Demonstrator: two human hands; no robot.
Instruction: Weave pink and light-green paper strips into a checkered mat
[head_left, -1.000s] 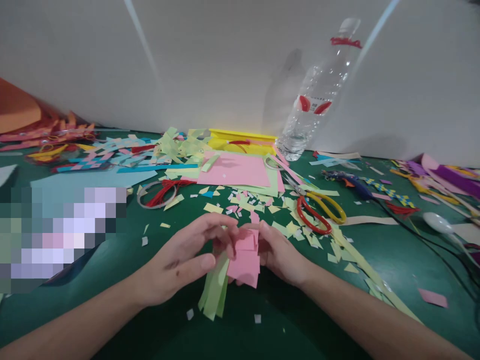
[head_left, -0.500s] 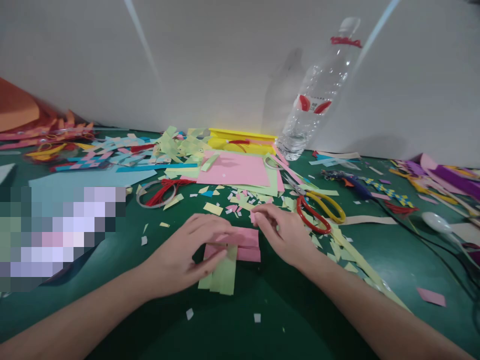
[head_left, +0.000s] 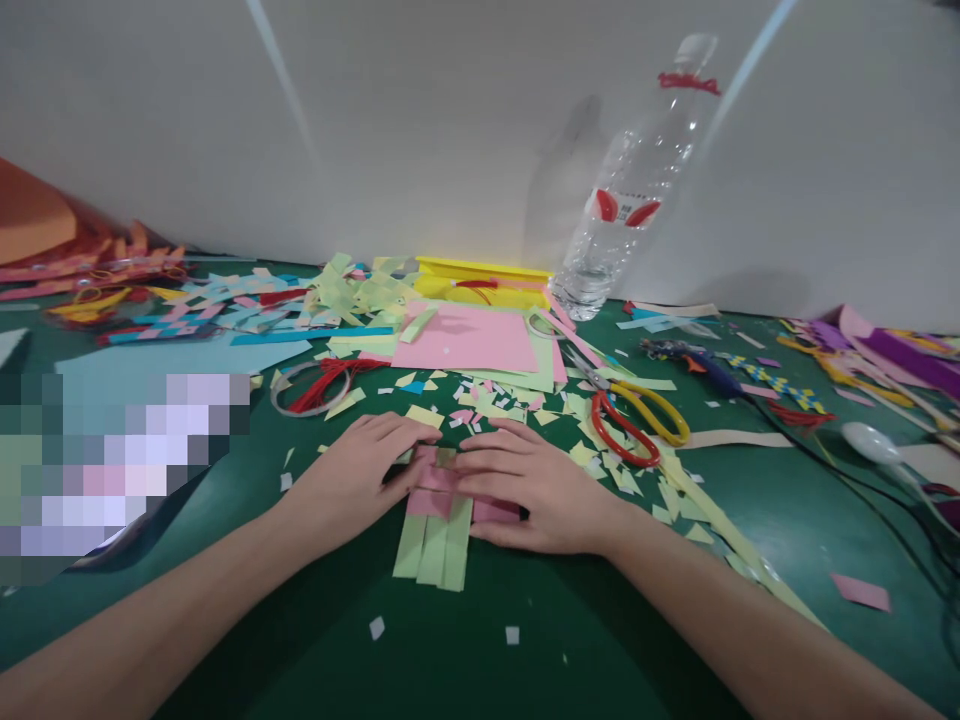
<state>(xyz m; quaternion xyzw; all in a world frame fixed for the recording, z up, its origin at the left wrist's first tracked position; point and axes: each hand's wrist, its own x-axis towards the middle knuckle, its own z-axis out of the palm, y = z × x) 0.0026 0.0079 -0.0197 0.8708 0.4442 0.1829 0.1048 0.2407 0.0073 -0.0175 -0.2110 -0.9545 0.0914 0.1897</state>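
Fingers point(head_left: 491, 463) of my right hand point(head_left: 555, 490) lie slightly spread over pink strips point(head_left: 430, 502) crossing green strips point(head_left: 442, 555) on the table point(head_left: 450, 665), my left hand point(head_left: 352, 490) curled at their left edge, grip unclear, the lower green ends yet uncrossed.

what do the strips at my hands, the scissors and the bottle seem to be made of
Green strips and pink strips look like matte paper: thin, flat, straight-cut. Scissors: greyish, shiny blades, likely metal; smooth red and yellow handles, probably plastic. Bottle: glossy, probably plastic, being see-through and ribbed with bright highlights.
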